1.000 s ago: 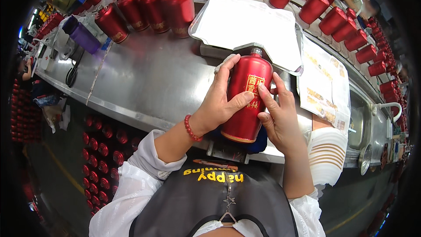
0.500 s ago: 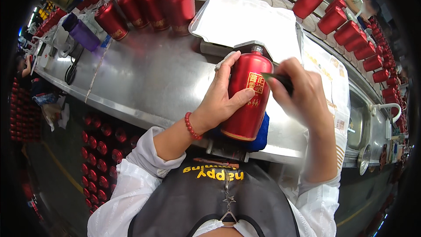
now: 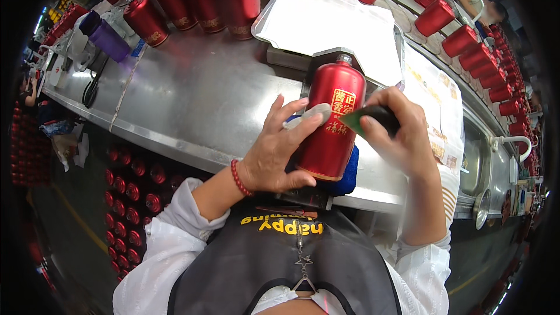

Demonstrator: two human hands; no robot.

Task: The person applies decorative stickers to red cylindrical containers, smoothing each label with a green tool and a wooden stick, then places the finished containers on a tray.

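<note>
A red bottle (image 3: 330, 90) with gold lettering leans back on a blue cloth (image 3: 348, 175) at the near edge of the metal table. My left hand (image 3: 274, 150) is at its left side, thumb by the base. Between the fingers of that hand is a small white cloth (image 3: 317, 112), pressed on the bottle beside the lettering. A dark, flat tool with a pointed green tip (image 3: 354, 121) is gripped in my right hand (image 3: 406, 131). Its tip meets the bottle's front at the lettering's lower right; the hand is partly blurred.
Several red bottles (image 3: 238, 3) stand at the table's back left, near a purple bottle (image 3: 108, 38) and black scissors (image 3: 91, 90). A white-covered tray (image 3: 326, 20) lies beyond my bottle. More bottles line a curved conveyor (image 3: 402, 6). A sink (image 3: 478, 166) is at right.
My left hand has shifted from gripping the bottle's side, bringing the white cloth onto its front. The green tip has moved down from the lettering's upper right to its lower edge.
</note>
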